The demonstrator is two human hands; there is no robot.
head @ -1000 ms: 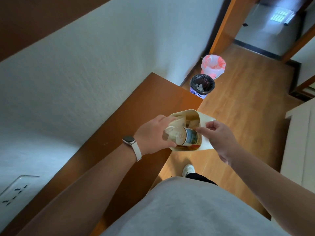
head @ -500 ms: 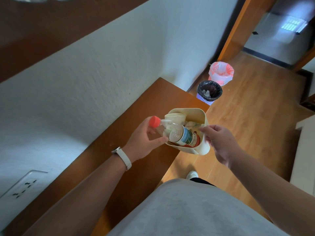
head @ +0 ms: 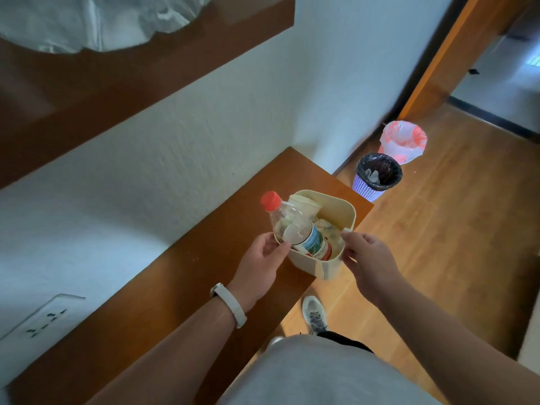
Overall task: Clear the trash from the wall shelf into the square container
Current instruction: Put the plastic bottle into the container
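Observation:
The cream square container (head: 339,213) stands at the front edge of a wooden wall shelf (head: 175,287), partly overhanging it. A clear plastic bottle (head: 295,233) with a red cap leans out of its left side, base down among crumpled paper and a cup. My left hand (head: 260,266) pinches the container's near left corner just under the bottle. My right hand (head: 366,258) pinches the tab on the container's right rim. Higher on the wall, a second wooden shelf (head: 146,71) carries a white plastic bag (head: 87,21).
On the wood floor beyond the shelf end stand a lilac basket with a black liner (head: 378,178) and a bin with a pink-white liner (head: 404,141). A wall socket (head: 43,317) sits low left. My shoe (head: 314,314) is below the shelf edge.
My left hand pushed the bottle into the container, let go of its neck and dropped to the container's rim. The view tilted up, bringing the upper shelf and bag into sight.

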